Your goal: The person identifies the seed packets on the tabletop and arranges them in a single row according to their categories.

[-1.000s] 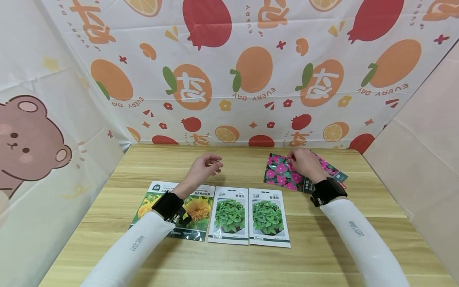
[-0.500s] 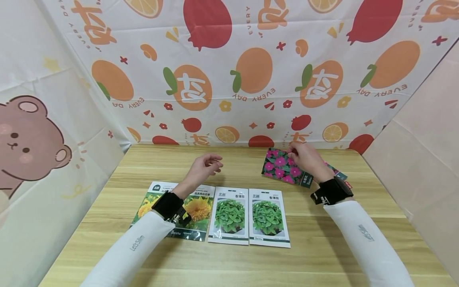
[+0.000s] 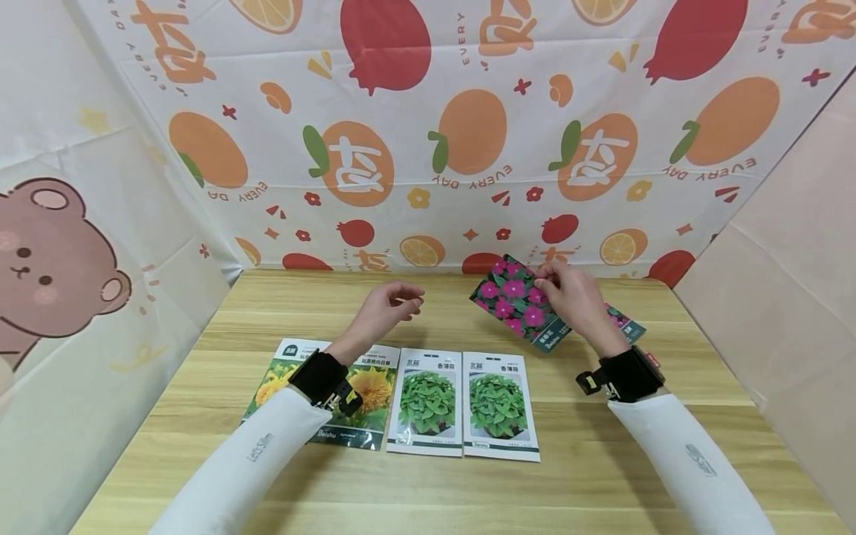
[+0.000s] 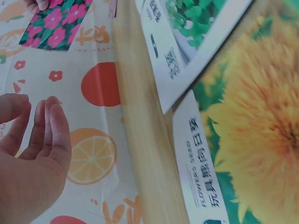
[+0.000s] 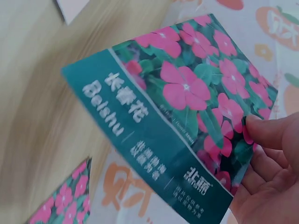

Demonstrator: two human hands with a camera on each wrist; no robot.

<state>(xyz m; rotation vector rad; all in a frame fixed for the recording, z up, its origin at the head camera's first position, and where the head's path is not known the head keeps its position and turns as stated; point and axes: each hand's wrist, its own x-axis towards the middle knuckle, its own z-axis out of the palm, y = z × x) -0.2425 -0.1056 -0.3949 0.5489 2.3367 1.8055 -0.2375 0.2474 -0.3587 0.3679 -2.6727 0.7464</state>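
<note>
My right hand pinches a seed packet with pink flowers and holds it lifted above the wooden table, tilted. A second pink-flower packet lies flat on the table under that hand. My left hand hovers over the table with loosely curled fingers, holding nothing. The lifted packet also shows far off in the left wrist view.
Near the front lie a sunflower seed packet and two green-herb packets side by side. Fruit-print cloth walls the back, a bear-print cloth the left, a plain panel the right.
My right hand has lifted the top pink-flower packet off the table and moved it up and left, tilting it. The packet beneath stays put. The left hand barely shifted.
</note>
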